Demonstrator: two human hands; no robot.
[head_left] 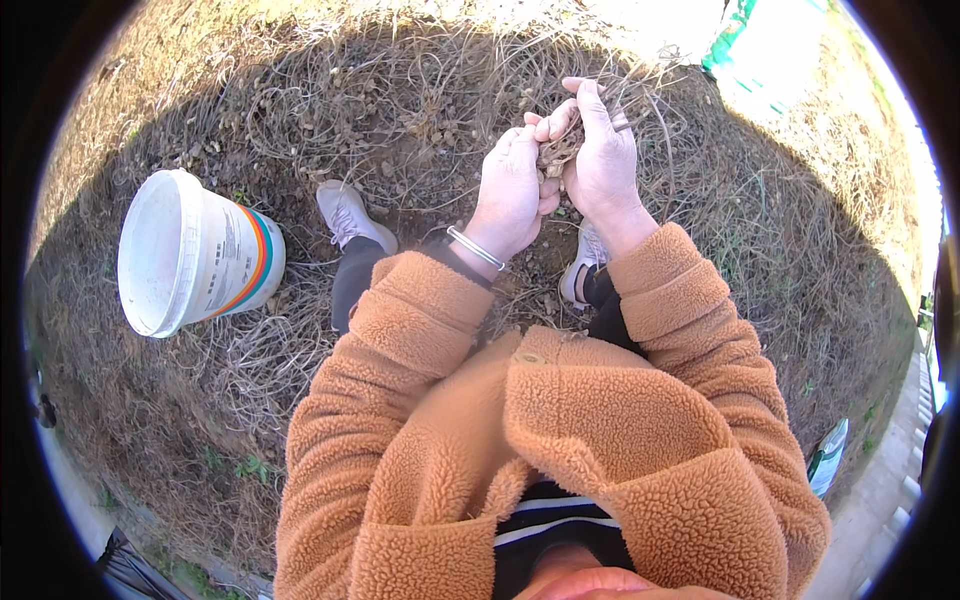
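Observation:
My left hand (510, 190), with a silver bangle at its wrist, has its fingers curled in against a dried peanut plant (560, 155). On the plant's other side my right hand (604, 165) is closed round it, thumb up along the stems. The clump of brown roots and pods sits between both palms, partly hidden by the fingers. Its thin dry stems fan out beyond my right hand. Both hands are held above the ground, in front of my shoes.
A white bucket (228, 255) with coloured stripes stands at the left, its mouth tilted toward the left in view. Dry vines (400, 110) with scattered pods cover the soil. A green-and-white sheet (765, 50) lies at far right; a green-and-white packet (828, 458) sits at right.

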